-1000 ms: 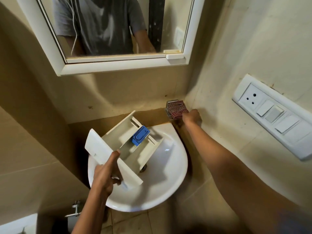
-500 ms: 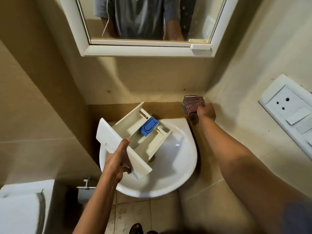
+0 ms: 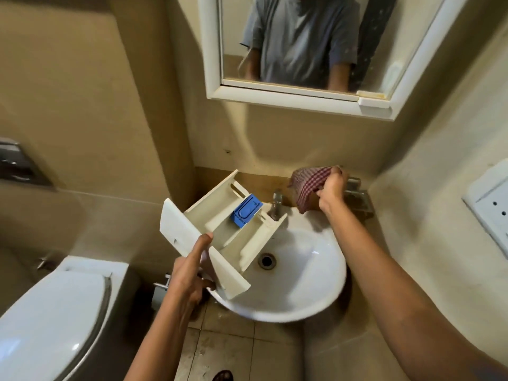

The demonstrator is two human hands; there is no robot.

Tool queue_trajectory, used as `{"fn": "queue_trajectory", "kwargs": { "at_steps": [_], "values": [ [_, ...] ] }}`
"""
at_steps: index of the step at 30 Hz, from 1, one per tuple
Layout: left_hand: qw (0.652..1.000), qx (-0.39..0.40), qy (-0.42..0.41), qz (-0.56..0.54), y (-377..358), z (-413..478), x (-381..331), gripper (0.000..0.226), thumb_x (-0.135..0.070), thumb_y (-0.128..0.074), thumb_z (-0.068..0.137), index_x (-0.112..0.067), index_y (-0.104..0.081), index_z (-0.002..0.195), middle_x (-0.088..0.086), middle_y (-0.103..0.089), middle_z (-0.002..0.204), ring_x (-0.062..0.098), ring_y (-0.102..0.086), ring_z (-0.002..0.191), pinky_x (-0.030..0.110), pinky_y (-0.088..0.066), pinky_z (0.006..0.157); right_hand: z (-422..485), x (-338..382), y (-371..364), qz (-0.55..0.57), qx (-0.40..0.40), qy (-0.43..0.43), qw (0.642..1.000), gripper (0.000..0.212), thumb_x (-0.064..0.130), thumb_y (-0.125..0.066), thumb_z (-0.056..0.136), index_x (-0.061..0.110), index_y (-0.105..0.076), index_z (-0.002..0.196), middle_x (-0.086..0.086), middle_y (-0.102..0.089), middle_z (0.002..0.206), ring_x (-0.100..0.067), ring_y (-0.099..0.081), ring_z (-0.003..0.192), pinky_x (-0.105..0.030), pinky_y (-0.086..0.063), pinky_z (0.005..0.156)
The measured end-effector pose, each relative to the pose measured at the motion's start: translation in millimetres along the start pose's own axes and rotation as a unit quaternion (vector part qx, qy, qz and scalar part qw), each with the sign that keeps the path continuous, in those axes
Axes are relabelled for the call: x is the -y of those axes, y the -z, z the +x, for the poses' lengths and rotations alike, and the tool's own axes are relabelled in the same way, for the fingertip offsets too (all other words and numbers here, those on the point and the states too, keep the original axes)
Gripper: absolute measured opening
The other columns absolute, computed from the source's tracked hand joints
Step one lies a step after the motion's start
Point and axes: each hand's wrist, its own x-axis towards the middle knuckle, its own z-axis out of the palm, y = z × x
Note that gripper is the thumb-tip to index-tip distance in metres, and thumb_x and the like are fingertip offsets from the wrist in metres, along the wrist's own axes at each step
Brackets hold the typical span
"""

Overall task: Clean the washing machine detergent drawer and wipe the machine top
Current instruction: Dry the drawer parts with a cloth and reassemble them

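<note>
The white detergent drawer (image 3: pixel 220 226) with a blue insert (image 3: pixel 246 211) is held tilted over the white sink (image 3: pixel 310 287). My left hand (image 3: pixel 189 273) grips the drawer by its front panel, thumb on top. My right hand (image 3: pixel 331 188) holds a red-and-white checked cloth (image 3: pixel 308 182) lifted above the sink's back right corner, in front of a metal wall holder (image 3: pixel 357 193). The cloth hangs loose from my fingers.
A metal tap (image 3: pixel 277 203) stands at the sink's back, just behind the drawer. A toilet (image 3: pixel 52 317) with its lid down sits at lower left. A mirror (image 3: pixel 302 50) hangs above, and a switch plate (image 3: pixel 492 210) is on the right wall.
My right hand has pulled the checked cloth off the wall holder and lifted it leftward over the sink corner. The view has swung left; the drawer stays in my left hand.
</note>
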Motion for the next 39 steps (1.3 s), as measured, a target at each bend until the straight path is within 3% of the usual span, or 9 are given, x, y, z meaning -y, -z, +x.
{"fn": "queue_trajectory", "kwargs": {
  "at_steps": [3,7,13,19,24,28,31,35,39],
  "values": [
    [0.999,-0.034,-0.003,-0.016,32.7,-24.3,2.5,0.089,-0.05,-0.081,0.061,-0.004,-0.048,0.13,0.019,-0.058,0.119,0.039,-0.056,0.109,0.066,-0.046,0.091,-26.6,-17.1,-33.9,0.015,0.062,-0.045,0.997,0.022,0.029,-0.034,0.101,0.016,-0.041,0.117,-0.01,-0.053,0.122,-0.024,-0.055,0.101,-0.039,-0.049,0.078],
    [0.996,-0.072,-0.015,-0.054,89.0,-53.5,11.3,0.094,-0.06,-0.081,0.041,-0.011,-0.057,0.117,0.021,-0.066,0.11,0.043,-0.064,0.096,0.059,-0.055,0.071,-79.9,-54.8,-83.2,-0.014,0.144,-0.063,0.987,0.021,0.03,-0.037,0.1,0.016,-0.044,0.115,-0.009,-0.055,0.121,-0.027,-0.056,0.107,-0.043,-0.05,0.081],
    [0.971,-0.163,-0.015,-0.175,175.1,-88.8,28.8,0.116,-0.062,-0.089,0.031,-0.012,-0.047,0.128,0.015,-0.059,0.123,0.043,-0.058,0.109,0.067,-0.05,0.08,-193.9,-116.6,-144.1,-0.136,0.25,0.026,0.958,0.01,0.025,-0.037,0.099,0.018,-0.044,0.095,0.001,-0.051,0.089,-0.02,-0.052,0.091,-0.034,-0.043,0.079],
    [0.935,-0.252,-0.04,-0.248,264.0,-138.2,39.8,0.112,-0.063,-0.081,0.036,-0.014,-0.048,0.132,0.017,-0.059,0.12,0.042,-0.058,0.107,0.052,-0.057,0.061,-335.3,-173.6,-201.2,-0.196,0.366,0.061,0.908,0.01,0.019,-0.04,0.099,0.01,-0.043,0.101,0.001,-0.05,0.087,-0.017,-0.047,0.089,-0.026,-0.036,0.067],
    [0.902,-0.294,-0.078,-0.308,355.7,-185.0,40.1,0.118,-0.06,-0.079,0.032,-0.015,-0.044,0.135,0.019,-0.054,0.127,0.038,-0.056,0.108,0.057,-0.053,0.072,-457.3,-223.9,-244.1,-0.214,0.436,0.033,0.873,0.012,0.027,-0.041,0.098,0.016,-0.043,0.098,-0.008,-0.054,0.1,-0.019,-0.05,0.091,-0.029,-0.039,0.077],
    [0.872,-0.332,-0.097,-0.347,429.8,-224.8,37.4,0.096,-0.048,-0.078,0.065,-0.015,-0.035,0.144,0.01,-0.05,0.132,0.039,-0.043,0.129,0.074,-0.033,0.097,-557.6,-255.9,-270.5,-0.223,0.498,0.015,0.838,0.011,0.032,-0.038,0.096,0.024,-0.043,0.091,-0.007,-0.055,0.102,-0.021,-0.052,0.095,-0.04,-0.046,0.088],
    [0.846,-0.359,-0.112,-0.378,490.3,-246.0,37.9,0.088,-0.044,-0.074,0.07,-0.015,-0.035,0.143,0.01,-0.054,0.125,0.037,-0.045,0.128,0.072,-0.033,0.098,-633.3,-273.9,-290.8,-0.223,0.541,0.0,0.811,0.013,0.03,-0.035,0.097,0.02,-0.042,0.096,-0.005,-0.054,0.099,-0.02,-0.052,0.095,-0.037,-0.047,0.084],
    [0.807,-0.393,-0.142,-0.417,560.2,-277.9,36.4,0.075,-0.041,-0.07,0.08,-0.015,-0.036,0.141,0.002,-0.058,0.098,0.028,-0.052,0.106,0.072,-0.034,0.097,-731.3,-296.4,-314.4,-0.218,0.578,-0.013,0.786,0.014,0.022,-0.033,0.1,0.012,-0.042,0.105,-0.003,-0.052,0.095,-0.012,-0.051,0.083,-0.014,-0.043,0.06],
    [0.772,-0.426,-0.158,-0.445,617.8,-298.8,30.1,0.081,-0.041,-0.072,0.079,-0.013,-0.033,0.144,0.003,-0.057,0.098,0.031,-0.051,0.113,0.071,-0.033,0.097,-807.3,-324.7,-338.3,-0.206,0.623,-0.031,0.754,0.014,0.022,-0.033,0.099,0.011,-0.04,0.104,-0.007,-0.052,0.101,-0.015,-0.052,0.088,-0.029,-0.046,0.076]
  ]
}}
